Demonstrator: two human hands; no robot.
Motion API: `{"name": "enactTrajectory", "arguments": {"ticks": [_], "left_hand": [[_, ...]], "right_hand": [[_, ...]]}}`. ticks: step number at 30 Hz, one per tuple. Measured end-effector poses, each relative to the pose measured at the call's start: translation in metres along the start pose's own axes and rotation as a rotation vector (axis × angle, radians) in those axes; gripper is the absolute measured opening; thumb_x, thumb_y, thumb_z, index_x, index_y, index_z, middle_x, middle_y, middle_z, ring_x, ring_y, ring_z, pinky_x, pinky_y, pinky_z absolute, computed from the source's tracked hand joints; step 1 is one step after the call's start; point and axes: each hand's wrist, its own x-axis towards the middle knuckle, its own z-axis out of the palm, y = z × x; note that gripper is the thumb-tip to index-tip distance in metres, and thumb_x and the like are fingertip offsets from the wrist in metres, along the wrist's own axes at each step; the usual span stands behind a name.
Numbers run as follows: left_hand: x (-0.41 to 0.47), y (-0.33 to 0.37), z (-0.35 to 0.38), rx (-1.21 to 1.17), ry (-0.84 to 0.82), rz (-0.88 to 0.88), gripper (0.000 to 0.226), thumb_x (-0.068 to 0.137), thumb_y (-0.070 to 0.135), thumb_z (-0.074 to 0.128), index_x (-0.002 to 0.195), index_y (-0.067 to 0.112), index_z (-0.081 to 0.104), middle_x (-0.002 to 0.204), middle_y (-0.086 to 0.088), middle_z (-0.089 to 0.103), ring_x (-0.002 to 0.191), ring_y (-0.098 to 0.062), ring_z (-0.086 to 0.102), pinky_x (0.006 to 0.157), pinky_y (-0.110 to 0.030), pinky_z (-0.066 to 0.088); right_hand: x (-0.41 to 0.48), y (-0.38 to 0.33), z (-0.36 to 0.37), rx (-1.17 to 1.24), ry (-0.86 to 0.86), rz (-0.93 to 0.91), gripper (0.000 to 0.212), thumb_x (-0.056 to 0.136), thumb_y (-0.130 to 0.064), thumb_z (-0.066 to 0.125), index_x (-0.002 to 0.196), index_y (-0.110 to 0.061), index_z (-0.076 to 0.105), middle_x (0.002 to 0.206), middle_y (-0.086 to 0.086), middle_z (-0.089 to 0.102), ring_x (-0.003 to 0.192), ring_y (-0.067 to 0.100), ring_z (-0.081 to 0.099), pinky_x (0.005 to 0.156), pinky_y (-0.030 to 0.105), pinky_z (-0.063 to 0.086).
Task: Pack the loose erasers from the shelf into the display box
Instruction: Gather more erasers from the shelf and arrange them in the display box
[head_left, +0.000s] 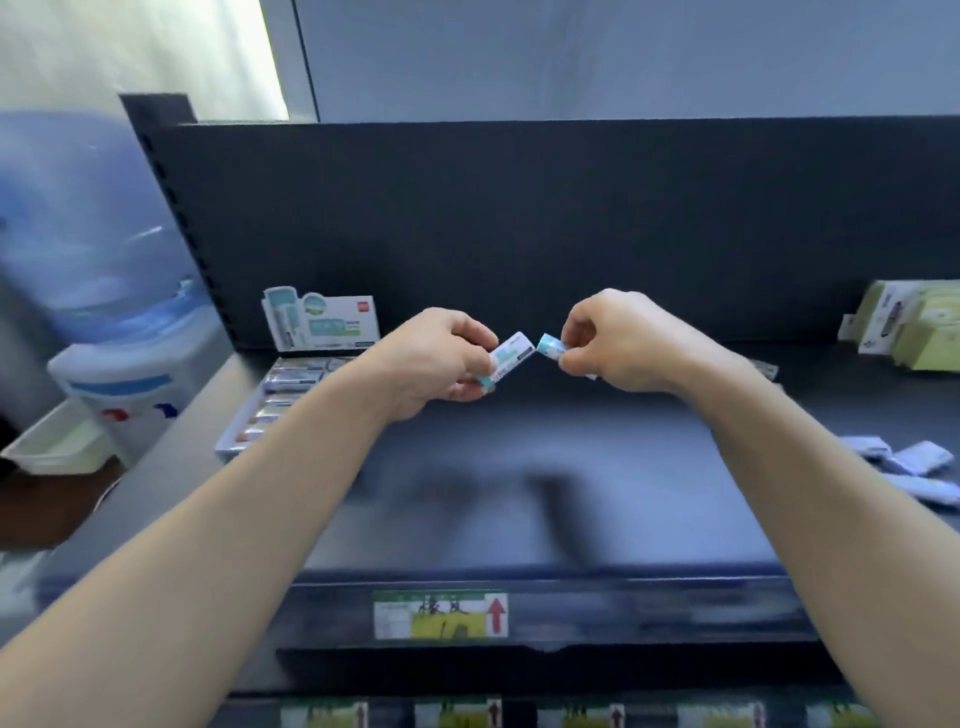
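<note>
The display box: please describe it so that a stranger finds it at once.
Look at the dark shelf, at its left end below the left hand. The display box lies open there, with rows of erasers inside. Unlike the green boxes far right, it has an upright white-teal header card.

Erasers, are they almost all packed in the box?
Partly. The display box already holds rows of erasers. The left hand and right hand each hold one eraser. A few loose erasers lie on the shelf, still unpacked.

We've got both forearms stretched forward, left hand (441, 358) and right hand (618, 343) raised side by side, nearly touching, fingers (574, 332) curled shut, each pinching something
</note>
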Motion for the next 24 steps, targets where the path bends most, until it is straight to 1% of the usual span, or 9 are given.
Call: {"name": "enactTrajectory", "arguments": {"ticks": [2,4,7,10,13,17,20,24], "left_hand": [[-0.01,-0.007,-0.023,-0.117,0.01,-0.056,0.02,0.086,-0.011,0.054,0.096,0.006,0.054,0.093,-0.015,0.06,0.072,-0.024,0.066,0.053,-0.018,0.054],[-0.019,-0.015,-0.043,-0.166,0.037,-0.081,0.02,0.086,-0.012,0.053,0.09,0.007,0.052,0.091,-0.016,0.06,0.071,-0.025,0.066,0.051,-0.018,0.053],[-0.034,-0.032,-0.08,-0.129,0.135,-0.09,0.019,0.085,-0.012,0.055,0.083,0.007,0.054,0.088,-0.015,0.061,0.07,-0.023,0.064,0.049,-0.016,0.051],[-0.046,-0.047,-0.112,-0.091,0.216,-0.091,0.019,0.083,-0.014,0.056,0.078,0.005,0.059,0.077,-0.011,0.059,0.065,-0.018,0.058,0.045,-0.014,0.049],[-0.056,-0.06,-0.137,-0.042,0.249,-0.109,0.018,0.082,-0.012,0.058,0.08,0.005,0.064,0.073,-0.008,0.059,0.061,-0.014,0.053,0.049,-0.015,0.05],[-0.062,-0.078,-0.161,-0.046,0.26,-0.127,0.018,0.08,-0.01,0.061,0.079,0.008,0.063,0.08,-0.013,0.063,0.066,-0.017,0.054,0.059,-0.022,0.049],[-0.063,-0.086,-0.171,-0.063,0.251,-0.123,0.02,0.081,-0.012,0.06,0.077,0.008,0.059,0.074,-0.007,0.062,0.066,-0.014,0.058,0.059,-0.023,0.048],[-0.059,-0.094,-0.172,-0.077,0.267,-0.125,0.024,0.078,-0.013,0.065,0.077,0.008,0.053,0.074,-0.009,0.059,0.068,-0.018,0.058,0.062,-0.027,0.048]], "right_hand": [[0.004,-0.022,0.008,0.003,-0.007,-0.033,0.008,0.082,-0.026,0.065,0.084,-0.019,0.064,0.088,0.002,0.065,0.076,0.021,0.059,0.058,0.027,0.043],[0.009,-0.042,0.015,0.012,-0.005,-0.065,0.01,0.083,-0.027,0.065,0.085,-0.018,0.065,0.088,0.002,0.066,0.078,0.021,0.06,0.061,0.028,0.045],[0.017,-0.08,0.03,0.024,-0.029,-0.108,0.01,0.083,-0.026,0.066,0.087,-0.017,0.065,0.087,0.003,0.066,0.078,0.021,0.06,0.061,0.028,0.045],[0.023,-0.112,0.045,0.021,-0.039,-0.139,0.009,0.083,-0.025,0.066,0.087,-0.017,0.065,0.087,0.003,0.066,0.078,0.021,0.06,0.063,0.028,0.045],[0.029,-0.138,0.059,0.026,-0.045,-0.165,0.011,0.083,-0.024,0.066,0.088,-0.014,0.065,0.085,0.001,0.065,0.077,0.02,0.059,0.063,0.027,0.045],[0.034,-0.164,0.075,-0.005,-0.041,-0.201,0.006,0.084,-0.019,0.065,0.086,-0.013,0.065,0.089,0.002,0.064,0.079,0.02,0.058,0.065,0.028,0.044],[0.037,-0.175,0.084,-0.025,-0.036,-0.198,0.013,0.084,-0.017,0.065,0.095,-0.01,0.068,0.093,0.003,0.063,0.086,0.022,0.059,0.073,0.029,0.049],[0.044,-0.18,0.093,-0.02,-0.035,-0.211,0.025,0.084,-0.016,0.067,0.108,-0.012,0.065,0.097,0.0,0.056,0.088,0.019,0.054,0.073,0.026,0.042]]}}
